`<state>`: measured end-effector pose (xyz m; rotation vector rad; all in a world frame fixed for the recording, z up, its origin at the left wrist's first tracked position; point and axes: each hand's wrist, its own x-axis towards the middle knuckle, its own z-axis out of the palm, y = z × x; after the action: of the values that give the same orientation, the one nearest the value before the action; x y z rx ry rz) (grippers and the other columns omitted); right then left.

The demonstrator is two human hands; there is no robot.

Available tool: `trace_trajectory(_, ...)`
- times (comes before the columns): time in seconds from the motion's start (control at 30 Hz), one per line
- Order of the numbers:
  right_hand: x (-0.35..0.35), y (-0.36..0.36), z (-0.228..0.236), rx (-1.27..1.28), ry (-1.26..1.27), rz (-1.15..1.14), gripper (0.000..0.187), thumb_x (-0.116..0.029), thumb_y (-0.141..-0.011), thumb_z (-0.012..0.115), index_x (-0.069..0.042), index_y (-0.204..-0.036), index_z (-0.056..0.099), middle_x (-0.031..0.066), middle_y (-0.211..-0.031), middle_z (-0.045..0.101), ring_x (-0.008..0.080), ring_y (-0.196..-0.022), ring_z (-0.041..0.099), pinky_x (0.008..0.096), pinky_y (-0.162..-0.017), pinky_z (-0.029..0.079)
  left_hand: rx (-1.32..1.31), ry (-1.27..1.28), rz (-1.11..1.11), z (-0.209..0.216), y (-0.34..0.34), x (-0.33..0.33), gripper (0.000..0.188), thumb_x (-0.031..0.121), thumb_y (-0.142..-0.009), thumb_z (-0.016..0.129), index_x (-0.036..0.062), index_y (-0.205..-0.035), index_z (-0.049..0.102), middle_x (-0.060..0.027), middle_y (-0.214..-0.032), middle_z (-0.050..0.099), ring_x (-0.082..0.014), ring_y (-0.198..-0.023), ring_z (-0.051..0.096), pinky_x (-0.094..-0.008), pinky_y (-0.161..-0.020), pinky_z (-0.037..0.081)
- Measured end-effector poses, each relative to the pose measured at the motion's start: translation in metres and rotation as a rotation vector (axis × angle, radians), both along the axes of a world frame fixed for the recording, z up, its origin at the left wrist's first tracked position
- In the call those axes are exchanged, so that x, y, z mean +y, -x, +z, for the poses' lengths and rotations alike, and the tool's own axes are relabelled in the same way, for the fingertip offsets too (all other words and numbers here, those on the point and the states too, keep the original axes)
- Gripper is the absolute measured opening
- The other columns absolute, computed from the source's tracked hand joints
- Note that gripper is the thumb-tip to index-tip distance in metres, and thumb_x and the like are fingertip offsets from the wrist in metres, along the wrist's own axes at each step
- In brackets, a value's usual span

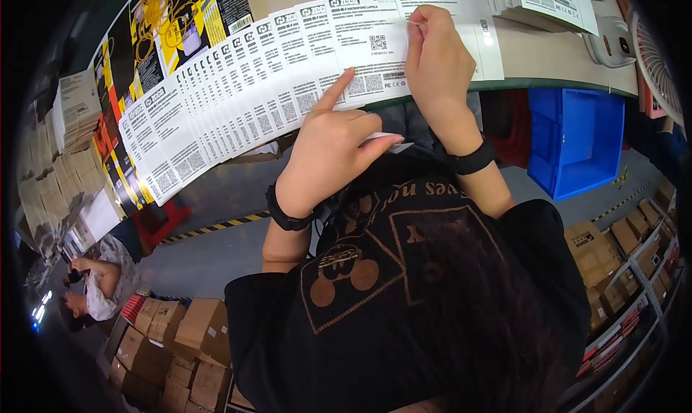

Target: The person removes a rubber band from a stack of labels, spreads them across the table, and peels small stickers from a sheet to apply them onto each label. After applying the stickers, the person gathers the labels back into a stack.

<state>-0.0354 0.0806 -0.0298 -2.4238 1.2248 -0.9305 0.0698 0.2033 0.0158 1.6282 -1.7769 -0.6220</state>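
Observation:
A long row of overlapping white printed cards [281,63] is fanned along the table's near edge. My left hand [324,153] is over the row's near edge, its index fingertip on the cards. Its other fingers are curled, and a small white slip [376,136] shows between them and the thumb. Over the right end of the row, my right hand [441,67] pinches thumb and index finger together above the last card [487,38]. A tiny pale edge shows at that pinch, too small to name.
A stack of white cards [540,6] stands at the right, near a white fan [652,60]. Rubber bands [155,13] lie on yellow-black packaging at the left. Below the table are a blue crate [577,143] and cardboard boxes [202,326]. Another person [104,283] sits at the far left.

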Motion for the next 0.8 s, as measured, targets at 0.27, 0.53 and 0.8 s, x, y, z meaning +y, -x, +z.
trace_trajectory(0.27, -0.005, 0.016, 0.005, -0.616, -0.42, 0.103, 0.022, -0.005, -0.08, 0.056, -0.007, -0.101, 0.05, 0.0078, -0.089, 0.057, 0.0231, -0.082, 0.058, 0.0341, -0.064, 0.045, -0.075, -0.007, 0.035, 0.011, -0.001, 0.011, 0.025, 0.018, -0.07, 0.071, 0.0025, -0.058, 0.055, -0.0061, -0.047, 0.049, -0.0247, -0.044, 0.047, -0.0446, -0.105, 0.027)
trace_trajectory(0.53, 0.018, 0.002, 0.044, -0.073, -0.074, 0.658, 0.051, -0.021, -0.083, 0.057, -0.004, -0.127, 0.038, 0.0161, -0.124, 0.048, 0.0257, -0.115, 0.046, 0.0418, -0.103, 0.026, -0.144, -0.014, 0.121, 0.008, -0.003, 0.021, 0.022, 0.018, -0.07, 0.07, 0.0038, -0.06, 0.057, -0.0062, -0.051, 0.054, -0.0241, -0.048, 0.051, -0.0458, -0.108, 0.021)
trace_trajectory(0.8, 0.018, 0.021, 0.054, 0.256, -0.129, 0.561, 0.067, -0.038, -0.082, 0.055, -0.005, -0.135, 0.03, 0.0151, -0.131, 0.042, 0.0255, -0.127, 0.033, 0.0462, -0.108, 0.013, -0.183, -0.062, 0.135, 0.011, -0.002, 0.021, 0.022, 0.019, -0.07, 0.069, 0.004, -0.061, 0.057, -0.0075, -0.052, 0.054, -0.0251, -0.052, 0.054, -0.0455, -0.107, 0.022)
